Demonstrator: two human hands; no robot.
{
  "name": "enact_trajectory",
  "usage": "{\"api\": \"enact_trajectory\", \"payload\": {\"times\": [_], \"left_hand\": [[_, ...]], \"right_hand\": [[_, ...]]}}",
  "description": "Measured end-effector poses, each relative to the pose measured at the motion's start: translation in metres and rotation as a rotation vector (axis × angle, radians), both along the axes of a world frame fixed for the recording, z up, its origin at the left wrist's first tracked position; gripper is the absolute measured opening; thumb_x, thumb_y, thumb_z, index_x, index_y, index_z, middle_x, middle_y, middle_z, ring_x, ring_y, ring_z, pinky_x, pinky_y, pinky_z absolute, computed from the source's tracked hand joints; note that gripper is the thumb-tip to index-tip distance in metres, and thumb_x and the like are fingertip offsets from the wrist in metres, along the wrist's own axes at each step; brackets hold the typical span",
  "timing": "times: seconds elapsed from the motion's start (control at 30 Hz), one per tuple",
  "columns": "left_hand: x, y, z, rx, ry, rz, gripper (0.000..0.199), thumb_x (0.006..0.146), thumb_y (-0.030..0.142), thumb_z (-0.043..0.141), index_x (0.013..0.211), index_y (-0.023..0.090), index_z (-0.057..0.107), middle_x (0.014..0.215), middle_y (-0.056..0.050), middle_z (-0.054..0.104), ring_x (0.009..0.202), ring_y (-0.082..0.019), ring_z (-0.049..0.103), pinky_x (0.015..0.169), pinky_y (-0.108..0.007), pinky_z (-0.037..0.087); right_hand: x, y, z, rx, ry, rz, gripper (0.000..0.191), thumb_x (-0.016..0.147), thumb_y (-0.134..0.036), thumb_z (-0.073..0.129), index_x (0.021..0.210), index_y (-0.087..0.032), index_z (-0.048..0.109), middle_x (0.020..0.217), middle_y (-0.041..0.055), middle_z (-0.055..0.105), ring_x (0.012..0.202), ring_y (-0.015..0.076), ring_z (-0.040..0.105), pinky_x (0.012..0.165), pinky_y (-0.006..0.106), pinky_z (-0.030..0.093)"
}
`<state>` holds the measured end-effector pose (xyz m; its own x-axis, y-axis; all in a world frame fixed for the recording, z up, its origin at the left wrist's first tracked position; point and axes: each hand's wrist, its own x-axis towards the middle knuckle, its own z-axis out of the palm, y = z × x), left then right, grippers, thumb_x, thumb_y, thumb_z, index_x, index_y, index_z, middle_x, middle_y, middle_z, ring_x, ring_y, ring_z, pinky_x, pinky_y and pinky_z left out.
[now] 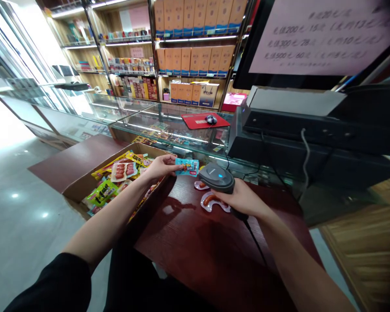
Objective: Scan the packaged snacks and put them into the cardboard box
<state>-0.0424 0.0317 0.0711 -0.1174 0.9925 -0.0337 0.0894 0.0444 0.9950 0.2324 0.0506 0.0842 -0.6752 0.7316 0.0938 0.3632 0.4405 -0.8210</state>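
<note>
Between the fingers of my left hand [164,167] is a small blue snack packet [187,167], held above the table's left part. My right hand [243,197] is wrapped round the handle of a dark barcode scanner [216,177]. The scanner's head points left, close to the packet's right end. Under the scanner, clear-packed sausages [211,200] lie on the dark red table, partly hidden by it. Left of my left hand stands an open cardboard box [72,196] filled with snack packs, among them a green packet [102,193] and a pack of small sausages [123,170].
A glass display counter [136,115] runs behind the table, bearing a red mouse pad [195,121] and a mouse [211,119]. A dark monitor [243,65] with a pink handwritten sheet stands at right. The scanner's cable [256,242] trails across the table [188,247].
</note>
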Motion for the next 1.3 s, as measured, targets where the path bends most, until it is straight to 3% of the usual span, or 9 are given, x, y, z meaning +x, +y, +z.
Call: {"api": "enact_trajectory", "payload": {"times": [0.27,0.47,0.6,0.73,0.87,1.03,1.3], "left_hand": [[0.0,0.0,-0.004,0.026,-0.012,-0.048,0.042,0.056,0.039,0.083,0.081,0.014,0.061,0.069,0.002,0.066,0.061,-0.009,0.059,0.056,-0.021,0.047],[-0.005,0.0,0.004,0.001,-0.005,0.054,0.048,0.052,0.043,0.086,0.08,0.014,0.06,0.077,-0.002,0.07,0.063,-0.01,0.061,0.056,-0.022,0.048],[-0.041,-0.004,0.019,0.036,-0.003,0.167,0.048,0.052,0.043,0.087,0.082,0.014,0.062,0.082,-0.004,0.071,0.069,-0.012,0.065,0.059,-0.021,0.05],[-0.088,-0.028,0.039,0.081,0.041,0.34,0.05,0.051,0.042,0.088,0.087,0.014,0.067,0.084,-0.006,0.072,0.069,-0.013,0.066,0.058,-0.022,0.052],[-0.111,-0.052,0.049,0.103,0.109,0.414,0.05,0.054,0.046,0.085,0.09,0.015,0.071,0.086,-0.007,0.072,0.072,-0.015,0.067,0.057,-0.022,0.053],[-0.085,-0.043,0.039,0.118,0.157,0.305,0.047,0.057,0.046,0.084,0.089,0.015,0.071,0.085,-0.006,0.071,0.073,-0.015,0.065,0.058,-0.022,0.053],[0.016,0.03,0.009,0.06,0.233,0.012,0.043,0.059,0.047,0.081,0.084,0.015,0.069,0.076,-0.003,0.068,0.064,-0.012,0.06,0.056,-0.024,0.05]], "right_hand": [[0.001,-0.001,-0.002,-0.073,-0.002,-0.012,0.04,0.083,-0.044,0.063,0.107,-0.013,0.067,0.079,0.0063,0.073,0.057,0.0162,0.061,0.052,0.025,0.046],[0.001,-0.002,0.004,-0.094,0.021,0.024,0.049,0.082,-0.046,0.065,0.119,-0.014,0.064,0.087,0.0081,0.073,0.059,0.0169,0.063,0.052,0.027,0.048],[0.001,-0.003,0.007,-0.11,0.015,0.01,0.044,0.078,-0.046,0.068,0.111,-0.017,0.068,0.084,0.0085,0.073,0.058,0.0202,0.064,0.051,0.03,0.05],[-0.001,-0.001,0.001,-0.084,0.041,0.014,0.043,0.077,-0.047,0.069,0.11,-0.019,0.067,0.086,0.0075,0.073,0.059,0.0199,0.064,0.052,0.03,0.051],[0.002,0.007,-0.005,-0.077,-0.026,0.024,0.04,0.081,-0.048,0.065,0.106,-0.017,0.067,0.065,0.002,0.067,0.048,0.0168,0.057,0.049,0.029,0.047],[0.023,0.018,0.004,-0.02,-0.07,-0.029,0.032,0.08,-0.049,0.065,0.092,-0.019,0.067,0.053,-0.0002,0.062,0.049,0.018,0.058,0.051,0.03,0.048],[0.069,0.018,0.036,-0.073,-0.153,-0.118,0.036,0.077,-0.051,0.068,0.087,-0.017,0.067,0.059,0.0029,0.067,0.051,0.0162,0.06,0.049,0.027,0.048]]}}
